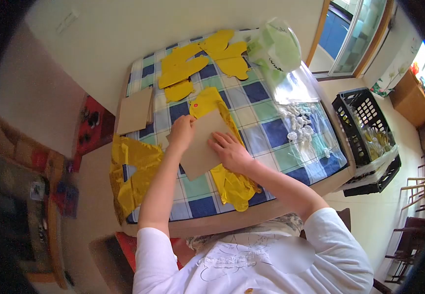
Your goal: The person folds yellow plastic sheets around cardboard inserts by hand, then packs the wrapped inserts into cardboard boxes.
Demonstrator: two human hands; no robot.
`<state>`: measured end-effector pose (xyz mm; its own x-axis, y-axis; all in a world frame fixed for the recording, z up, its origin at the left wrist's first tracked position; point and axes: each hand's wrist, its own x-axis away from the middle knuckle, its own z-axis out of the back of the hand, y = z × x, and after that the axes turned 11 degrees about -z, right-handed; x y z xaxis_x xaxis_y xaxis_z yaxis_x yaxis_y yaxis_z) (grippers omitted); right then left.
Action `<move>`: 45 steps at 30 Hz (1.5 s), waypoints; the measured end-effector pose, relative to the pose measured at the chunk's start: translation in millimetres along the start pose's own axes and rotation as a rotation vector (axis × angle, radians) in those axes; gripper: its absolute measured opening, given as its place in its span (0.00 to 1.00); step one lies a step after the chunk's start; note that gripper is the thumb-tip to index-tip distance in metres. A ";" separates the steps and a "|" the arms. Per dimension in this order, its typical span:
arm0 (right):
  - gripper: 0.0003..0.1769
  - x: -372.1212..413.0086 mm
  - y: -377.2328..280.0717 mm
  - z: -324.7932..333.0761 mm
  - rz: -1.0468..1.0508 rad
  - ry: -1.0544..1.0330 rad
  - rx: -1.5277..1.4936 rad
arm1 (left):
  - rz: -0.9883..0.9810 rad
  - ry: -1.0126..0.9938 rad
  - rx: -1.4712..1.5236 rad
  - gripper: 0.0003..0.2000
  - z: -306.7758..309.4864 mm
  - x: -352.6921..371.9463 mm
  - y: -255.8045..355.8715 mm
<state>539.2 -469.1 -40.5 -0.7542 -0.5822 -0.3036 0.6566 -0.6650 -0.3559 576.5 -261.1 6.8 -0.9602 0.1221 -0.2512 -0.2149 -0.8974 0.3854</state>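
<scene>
A grey-brown cardboard sheet (200,157) lies tilted over a flat yellow foil piece (233,188) that looks like a deflated foil balloon. The foil's upper end, with a small red round mark, and its lower end show beyond the sheet; the middle is hidden. My left hand (183,131) has its fingers closed at the sheet's upper left edge. My right hand (231,153) rests on the sheet's right side, fingers stretched out and spread. Left of my left forearm, another shiny yellow foil piece (131,171) hangs over the table's edge.
A checked cloth (264,159) covers the table. More yellow foil pieces (185,71) lie at the back, a cardboard stack (133,111) at left. At right are a clear-and-green plastic bag (276,46), white ribbon-like bundles (300,130) and black crates (352,115) beside the table.
</scene>
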 end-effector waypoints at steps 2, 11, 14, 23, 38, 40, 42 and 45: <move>0.27 -0.1 2.1 -3.5 0.001 0.002 0.000 | -0.041 0.007 -0.074 0.07 -2.1 -1.5 -0.5; 0.26 0.6 4.0 -0.5 0.061 0.091 -0.155 | -0.005 0.013 -0.004 0.10 0.1 10.0 -1.2; 0.25 5.9 -12.6 32.9 0.073 0.156 -0.349 | 0.025 0.053 0.201 0.12 29.0 23.8 -5.2; 0.21 25.8 -61.9 55.7 -0.464 0.230 -1.332 | 0.252 0.347 0.800 0.10 102.7 86.6 -1.3; 0.15 20.5 -44.1 97.7 -0.470 0.037 -1.200 | 0.323 0.224 1.099 0.04 60.6 110.5 29.5; 0.16 16.2 -30.2 96.4 -0.522 -0.009 -1.329 | 0.436 0.095 1.365 0.05 69.2 118.2 26.2; 0.17 14.5 -28.3 100.3 -0.548 -0.062 -1.356 | 0.404 0.084 1.485 0.05 63.3 122.8 19.3; 0.18 8.2 -23.0 98.7 -0.547 -0.063 -1.273 | 0.413 0.071 1.442 0.07 61.8 130.9 19.0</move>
<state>518.4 -504.8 52.4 -0.8876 -0.4311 0.1625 -0.2019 0.0470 -0.9783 435.8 -235.9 36.1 -0.9941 -0.0870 0.0653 0.0342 0.3194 0.9470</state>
